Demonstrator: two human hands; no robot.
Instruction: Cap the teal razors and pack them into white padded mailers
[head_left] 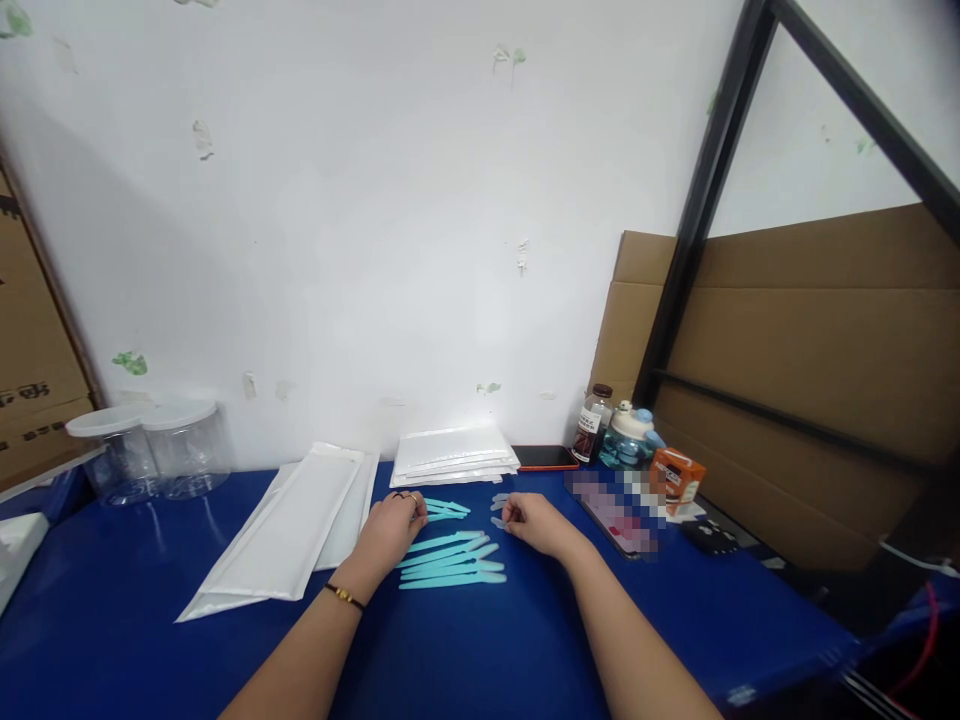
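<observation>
My left hand (396, 522) is closed at the handle ends of a few turquoise eyebrow razors (448, 510), its fingertips pinched on one of them. Across a small gap, my right hand (536, 524) pinches a small clear plastic blade cap (498, 522). More clear caps (499, 499) lie just beyond its fingers. Nearer to me, several turquoise eyebrow razors (450, 566) rest side by side on the blue table (465, 660), with pale covers on their right ends. The exact grip of both hands is partly hidden by the fingers.
White padded mailers (281, 530) lie at left, and a stack of them (454, 452) stands by the wall. Clear lidded jars (187, 450) are far left. On the right are phones (544, 458), a dark bottle (592, 425), a blue cup (628, 440) and an orange box (675, 480).
</observation>
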